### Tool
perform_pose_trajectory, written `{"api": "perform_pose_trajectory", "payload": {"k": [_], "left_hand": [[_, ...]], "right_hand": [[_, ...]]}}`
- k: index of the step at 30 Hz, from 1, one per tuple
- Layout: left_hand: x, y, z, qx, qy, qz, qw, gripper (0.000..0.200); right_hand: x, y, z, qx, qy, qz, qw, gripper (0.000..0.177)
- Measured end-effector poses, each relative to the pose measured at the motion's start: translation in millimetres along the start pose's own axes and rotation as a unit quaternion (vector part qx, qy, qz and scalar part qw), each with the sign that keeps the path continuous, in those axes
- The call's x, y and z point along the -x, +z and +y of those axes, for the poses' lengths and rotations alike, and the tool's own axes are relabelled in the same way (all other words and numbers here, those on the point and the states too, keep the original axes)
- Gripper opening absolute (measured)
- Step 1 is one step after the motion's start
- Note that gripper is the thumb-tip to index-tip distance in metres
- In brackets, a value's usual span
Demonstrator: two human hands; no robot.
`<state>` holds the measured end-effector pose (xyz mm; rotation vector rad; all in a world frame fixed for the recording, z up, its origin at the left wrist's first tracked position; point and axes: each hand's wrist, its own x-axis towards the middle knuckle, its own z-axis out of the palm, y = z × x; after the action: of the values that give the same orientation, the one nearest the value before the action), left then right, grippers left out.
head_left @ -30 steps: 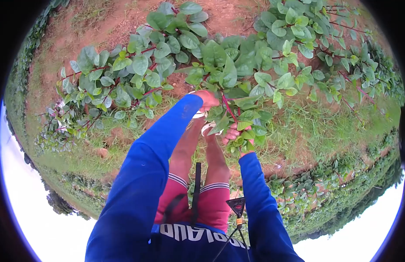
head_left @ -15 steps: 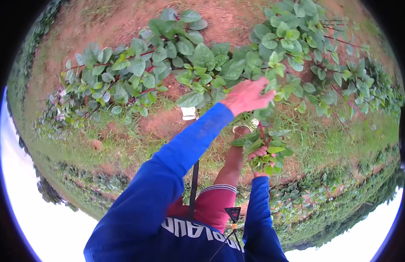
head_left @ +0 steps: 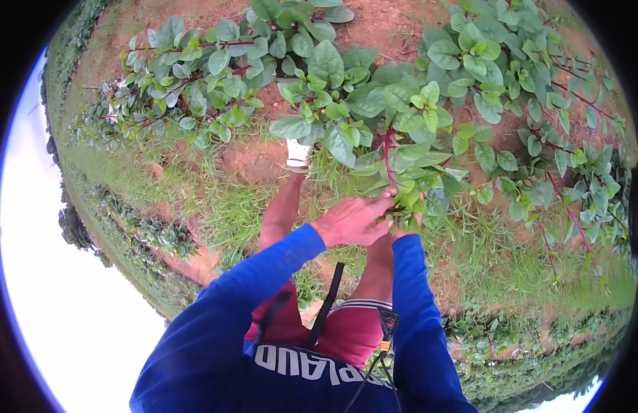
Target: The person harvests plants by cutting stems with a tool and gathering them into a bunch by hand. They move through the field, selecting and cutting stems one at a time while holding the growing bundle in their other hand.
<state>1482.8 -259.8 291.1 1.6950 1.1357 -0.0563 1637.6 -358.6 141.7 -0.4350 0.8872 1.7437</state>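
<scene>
A bunch of red-stemmed leafy greens (head_left: 415, 182) is held low in front of my knees. My right hand (head_left: 409, 224) is closed around its lower end, mostly hidden by leaves. My left hand (head_left: 357, 219) meets it from the left, its fingers closed on the leaves and stems at the gathered end. A red stem (head_left: 388, 155) rises from those fingertips into the foliage. Behind the bunch grow broad-leaved plants (head_left: 326, 65) of similar look, some of their leaves overlapping it, so where the bunch ends is hard to make out.
Leafy plants with red stems (head_left: 480, 58) spread at the upper right, and more (head_left: 229, 82) at the upper left. Grass (head_left: 484, 255) and reddish soil (head_left: 253, 162) lie around my feet. A white shoe or cuff (head_left: 298, 153) shows at my left foot.
My left hand has come down from the plants to the bunch and closed on it. My right hand has risen slightly with the bunch. The view has shifted.
</scene>
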Motion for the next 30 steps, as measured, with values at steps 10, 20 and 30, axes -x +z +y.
{"api": "perform_pose_trajectory", "payload": {"k": [10, 20, 30], "left_hand": [[-115, 20, -99, -0.042, -0.230, 0.046, 0.971, 0.032], [-160, 55, -129, -0.019, -0.315, -0.114, 0.942, 0.054], [-2, 65, -93, 0.255, -0.423, -0.100, 0.864, 0.028]], "right_hand": [[38, -22, -59, -0.010, 0.086, 0.138, 0.987, 0.059], [40, -21, -56, 0.034, 0.120, 0.174, 0.977, 0.058], [142, -54, -63, 0.248, 0.202, 0.246, 0.915, 0.031]]}}
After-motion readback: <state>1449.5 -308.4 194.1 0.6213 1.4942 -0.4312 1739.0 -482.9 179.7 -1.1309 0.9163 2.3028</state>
